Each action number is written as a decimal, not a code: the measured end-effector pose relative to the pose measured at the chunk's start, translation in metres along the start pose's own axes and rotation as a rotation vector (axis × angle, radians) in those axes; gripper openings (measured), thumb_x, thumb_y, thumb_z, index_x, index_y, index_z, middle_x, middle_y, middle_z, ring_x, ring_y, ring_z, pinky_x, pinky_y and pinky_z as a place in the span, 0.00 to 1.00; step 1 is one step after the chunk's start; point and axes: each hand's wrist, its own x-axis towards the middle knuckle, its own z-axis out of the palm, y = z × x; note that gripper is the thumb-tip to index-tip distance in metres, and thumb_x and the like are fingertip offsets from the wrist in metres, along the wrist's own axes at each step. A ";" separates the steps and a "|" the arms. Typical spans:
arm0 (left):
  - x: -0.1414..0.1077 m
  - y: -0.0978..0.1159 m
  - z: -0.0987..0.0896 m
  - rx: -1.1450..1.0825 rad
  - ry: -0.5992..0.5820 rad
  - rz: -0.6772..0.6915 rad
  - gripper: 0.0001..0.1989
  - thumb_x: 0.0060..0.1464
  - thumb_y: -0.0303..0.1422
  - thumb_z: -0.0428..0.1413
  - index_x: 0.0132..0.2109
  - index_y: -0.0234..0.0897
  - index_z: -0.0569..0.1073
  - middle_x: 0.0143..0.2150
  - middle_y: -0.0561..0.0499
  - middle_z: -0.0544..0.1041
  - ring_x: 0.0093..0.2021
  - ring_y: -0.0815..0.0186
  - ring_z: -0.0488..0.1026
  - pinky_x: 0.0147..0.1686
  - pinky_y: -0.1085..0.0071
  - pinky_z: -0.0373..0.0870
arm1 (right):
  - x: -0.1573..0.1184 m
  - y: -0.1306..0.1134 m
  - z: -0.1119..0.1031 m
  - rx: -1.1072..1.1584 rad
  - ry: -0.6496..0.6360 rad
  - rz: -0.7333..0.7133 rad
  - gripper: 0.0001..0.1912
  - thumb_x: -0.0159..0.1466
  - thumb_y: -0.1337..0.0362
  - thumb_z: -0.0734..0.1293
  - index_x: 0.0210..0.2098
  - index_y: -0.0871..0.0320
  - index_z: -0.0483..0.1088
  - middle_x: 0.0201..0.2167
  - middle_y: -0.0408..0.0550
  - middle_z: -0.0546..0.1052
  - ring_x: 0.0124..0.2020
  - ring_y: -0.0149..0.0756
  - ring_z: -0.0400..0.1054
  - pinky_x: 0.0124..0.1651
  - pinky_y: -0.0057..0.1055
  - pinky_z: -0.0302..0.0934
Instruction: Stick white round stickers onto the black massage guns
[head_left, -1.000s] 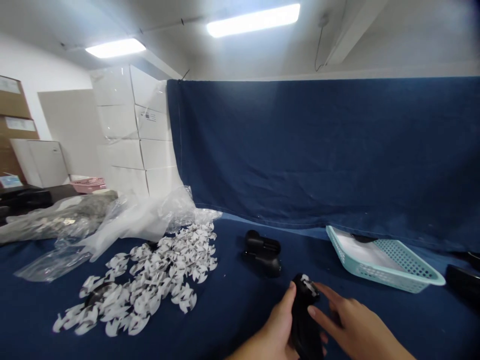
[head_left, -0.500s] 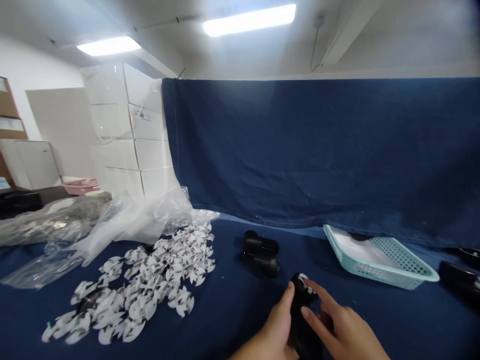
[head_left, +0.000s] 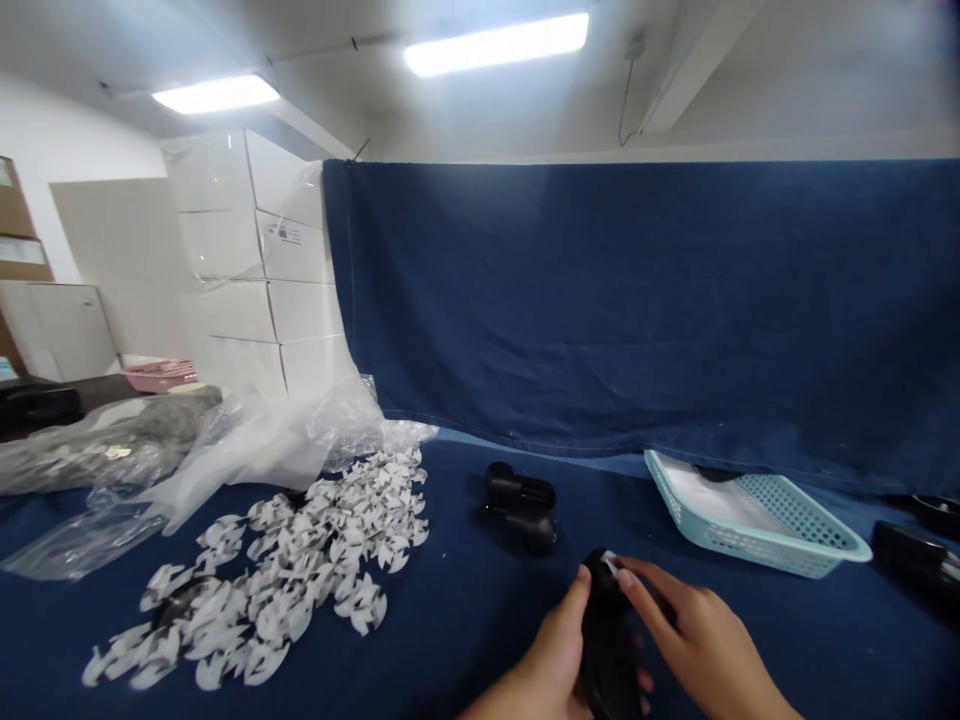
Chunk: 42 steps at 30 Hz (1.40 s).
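Your work table, covered in dark blue cloth: at lower left, a loose heap of white paper cutouts, touching a crumpled clear plastic bag behind it. At centre, a black plastic part. At right, a teal plastic basket, and another black part at the frame's edge.

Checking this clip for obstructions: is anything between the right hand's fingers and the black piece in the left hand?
No, nothing visible: the fingers of the right hand rest on the top of the black piece, which the left hand grips.
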 end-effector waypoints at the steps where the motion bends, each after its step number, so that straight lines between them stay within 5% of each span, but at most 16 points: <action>1: 0.000 0.000 0.000 -0.001 -0.005 -0.002 0.44 0.63 0.60 0.32 0.34 0.27 0.78 0.22 0.42 0.75 0.19 0.61 0.72 0.23 0.69 0.67 | 0.001 0.002 0.001 0.042 0.007 -0.003 0.28 0.69 0.42 0.51 0.53 0.49 0.72 0.32 0.48 0.83 0.40 0.50 0.78 0.42 0.37 0.66; 6: 0.000 0.000 -0.001 -0.002 -0.023 -0.023 0.44 0.62 0.62 0.32 0.32 0.29 0.78 0.21 0.42 0.74 0.20 0.60 0.71 0.24 0.69 0.66 | 0.004 0.008 0.006 0.240 0.084 -0.023 0.28 0.69 0.41 0.53 0.46 0.53 0.74 0.32 0.48 0.81 0.41 0.46 0.76 0.42 0.30 0.65; 12: 0.000 0.002 0.000 -0.006 -0.005 -0.033 0.46 0.62 0.62 0.29 0.30 0.28 0.77 0.21 0.42 0.74 0.20 0.61 0.71 0.24 0.69 0.66 | 0.008 0.011 0.012 0.327 0.191 0.001 0.30 0.67 0.40 0.56 0.30 0.58 0.74 0.21 0.44 0.74 0.24 0.35 0.67 0.27 0.25 0.58; 20: -0.005 0.004 0.004 -0.008 0.043 -0.041 0.45 0.64 0.60 0.30 0.31 0.27 0.77 0.21 0.44 0.73 0.20 0.62 0.71 0.23 0.69 0.67 | 0.006 0.019 0.021 0.504 0.230 0.081 0.34 0.63 0.37 0.58 0.35 0.62 0.77 0.15 0.40 0.63 0.20 0.32 0.57 0.23 0.27 0.50; 27: -0.007 0.005 0.007 -0.028 0.052 -0.025 0.43 0.64 0.59 0.32 0.34 0.27 0.77 0.22 0.44 0.74 0.19 0.62 0.72 0.23 0.69 0.67 | 0.009 0.023 0.023 0.551 0.109 0.072 0.37 0.64 0.36 0.56 0.40 0.66 0.76 0.18 0.36 0.52 0.21 0.31 0.50 0.26 0.29 0.48; 34: -0.012 0.007 0.010 -0.041 0.071 0.009 0.39 0.66 0.57 0.34 0.43 0.30 0.78 0.25 0.45 0.77 0.20 0.62 0.72 0.24 0.70 0.68 | 0.008 0.014 0.017 0.522 0.081 0.018 0.38 0.63 0.35 0.56 0.41 0.62 0.79 0.14 0.39 0.59 0.19 0.33 0.57 0.24 0.28 0.53; 42: -0.009 0.005 0.010 -0.002 0.087 -0.004 0.42 0.65 0.58 0.34 0.31 0.27 0.78 0.21 0.44 0.74 0.19 0.63 0.72 0.22 0.71 0.68 | 0.007 0.004 0.002 0.361 0.084 -0.138 0.32 0.67 0.39 0.55 0.45 0.55 0.78 0.25 0.50 0.78 0.34 0.46 0.74 0.37 0.31 0.66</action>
